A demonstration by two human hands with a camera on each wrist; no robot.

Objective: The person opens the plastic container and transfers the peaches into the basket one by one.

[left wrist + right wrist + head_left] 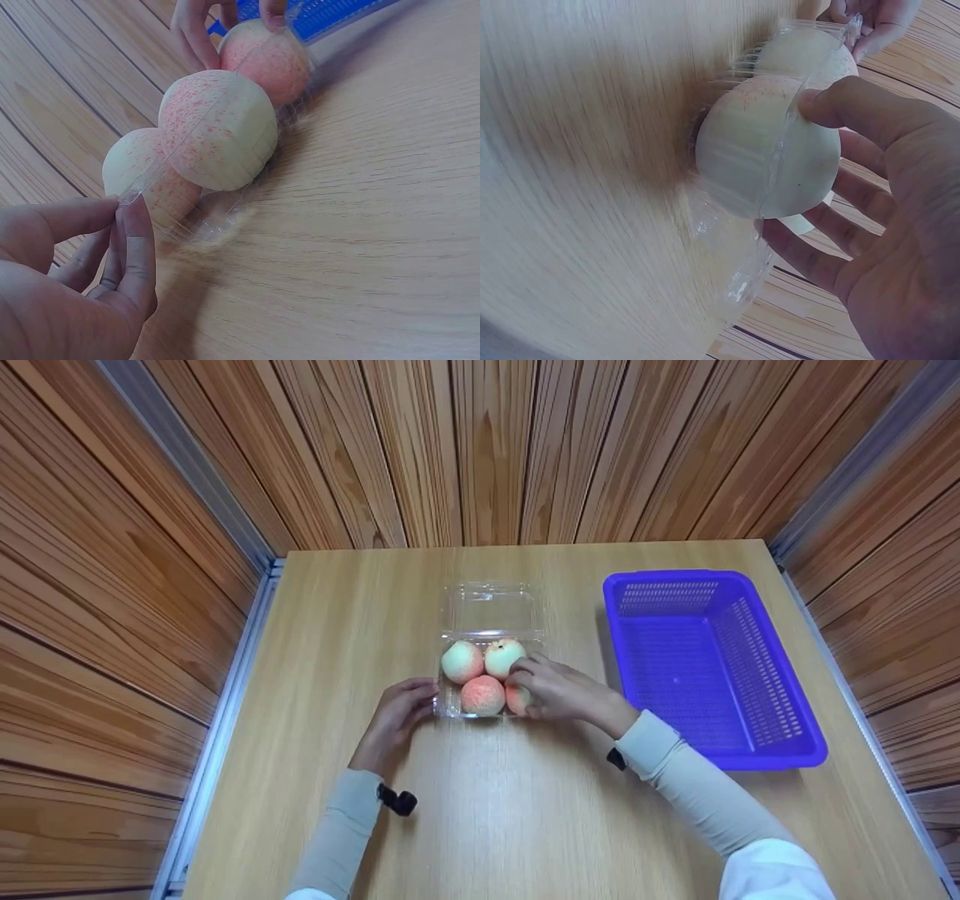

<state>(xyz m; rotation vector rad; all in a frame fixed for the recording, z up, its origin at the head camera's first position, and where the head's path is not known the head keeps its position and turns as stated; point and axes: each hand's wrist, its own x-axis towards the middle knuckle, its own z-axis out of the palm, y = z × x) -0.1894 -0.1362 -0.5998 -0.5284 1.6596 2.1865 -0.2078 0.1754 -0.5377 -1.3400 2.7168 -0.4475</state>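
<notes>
A clear plastic clamshell box (448, 706) lies with its lid (493, 607) folded back, and several pink-and-cream peaches sit in it. At the box's left side, my left hand (401, 707) pinches the thin rim between thumb and fingers, as the left wrist view shows. My right hand (559, 688) has its thumb and curled fingers round the front right peach (754, 150), which sits inside the box wall. Beside it is the front left peach (482, 696). Behind them sit the back left peach (462, 662) and the back right peach (502, 658), partly covered by my right hand.
A purple-blue perforated plastic basket (784, 675) stands on the right of the wooden table (337, 622), close to my right forearm. Wood-panelled walls (487, 457) with metal edging enclose the table at the back and both sides.
</notes>
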